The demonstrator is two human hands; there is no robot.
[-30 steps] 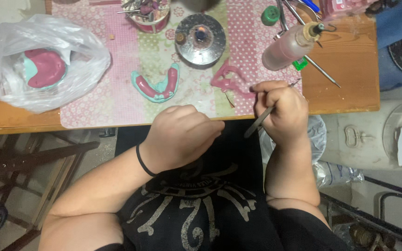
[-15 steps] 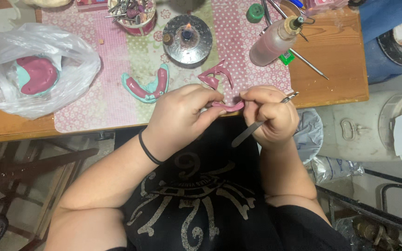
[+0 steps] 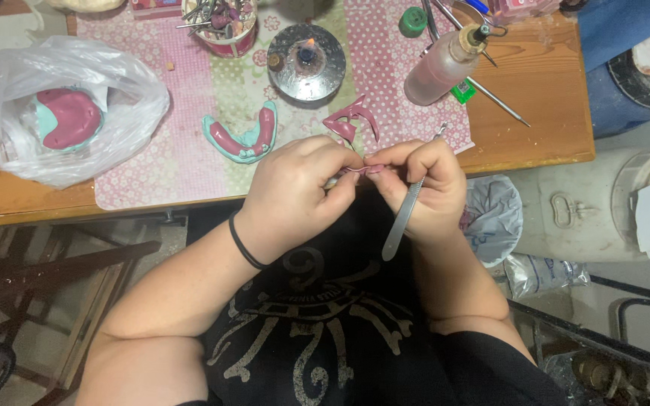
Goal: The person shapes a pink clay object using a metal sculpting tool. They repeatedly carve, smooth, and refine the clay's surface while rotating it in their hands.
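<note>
Pink wax, a small soft strip (image 3: pixel 362 170), sits pinched between the fingertips of both hands just off the near edge of the wooden desk (image 3: pixel 543 105), above the person's lap. The left hand (image 3: pixel 295 197) is closed round one end of it. The right hand (image 3: pixel 424 188) pinches the other end and also holds a slim metal carving instrument (image 3: pixel 402 218), tucked along the palm with its handle pointing down toward the body.

To do this shaping well, I judge that the strip should be worked with light, even pressure from thumb and forefinger, so that it bends without tearing or thinning in one spot. The tool's tip is best kept turned away from the wax and the other hand's fingers until it is wanted. Keeping the work close over the desk edge would let a dropped piece land on the patterned pink-and-green cloth mat (image 3: pixel 189 158) and not on the floor.

Counted: two hands, one wax strip and one instrument in hand. On the mat lie:
- one teal dental cast with a pink arch (image 3: pixel 242 139)
- one loose curled piece of dark pink wax (image 3: pixel 351 120)
- one round metal burner with a small flame (image 3: pixel 306 62)
- one clear squeeze bottle of pale pink liquid (image 3: pixel 445 64)
- one cup of mixed tools (image 3: pixel 220 22)

One white plastic bag (image 3: pixel 69 113) to the left holds one more teal and pink cast. One long metal rod (image 3: pixel 490 94) lies beside the bottle.
</note>
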